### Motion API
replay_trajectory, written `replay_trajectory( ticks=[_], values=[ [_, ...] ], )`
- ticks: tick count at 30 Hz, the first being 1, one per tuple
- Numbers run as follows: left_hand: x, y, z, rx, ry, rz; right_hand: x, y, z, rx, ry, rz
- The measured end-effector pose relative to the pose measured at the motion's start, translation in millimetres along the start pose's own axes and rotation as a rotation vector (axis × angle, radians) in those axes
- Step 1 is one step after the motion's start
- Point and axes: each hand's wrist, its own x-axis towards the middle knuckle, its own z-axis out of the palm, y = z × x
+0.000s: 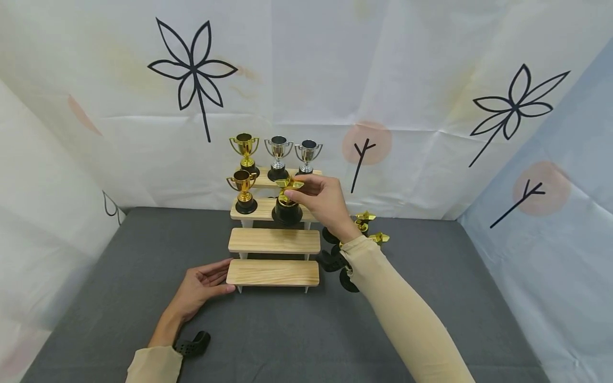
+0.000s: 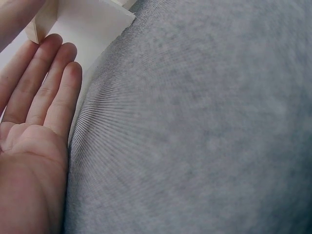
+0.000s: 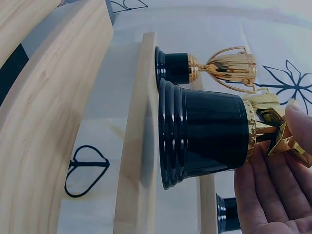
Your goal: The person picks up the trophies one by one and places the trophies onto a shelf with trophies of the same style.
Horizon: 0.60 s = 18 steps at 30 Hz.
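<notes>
Your right hand (image 1: 322, 201) pinches the gold top of a star trophy (image 1: 287, 205), whose black base sits on the second-highest step of the four-step wooden stand (image 1: 273, 272). Your left hand (image 1: 201, 287) lies flat, fingers straight, touching the lowest step. Four cup trophies stand there: two gold (image 1: 243, 191), two silver (image 1: 279, 157).

You've got two gold cup trophies (image 1: 245, 151) at 11 o'clock, two silver cup trophies (image 1: 279, 154) at 12, one star trophy (image 1: 287, 205), and four wooden steps (image 1: 273, 272).
</notes>
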Motion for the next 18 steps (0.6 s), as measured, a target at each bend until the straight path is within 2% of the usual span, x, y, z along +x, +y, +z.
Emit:
replay_trajectory(
  ticks=[9,18],
  values=[
    [-0.1,0.7,0.2,0.011,-0.012,-0.011,8.1,5.8,7.8,-0.042,-0.002,-0.003],
    [0.0,0.5,0.2,0.016,-0.01,-0.01,12.4,9.8,13.2,-0.023,-0.002,0.0]
  ],
)
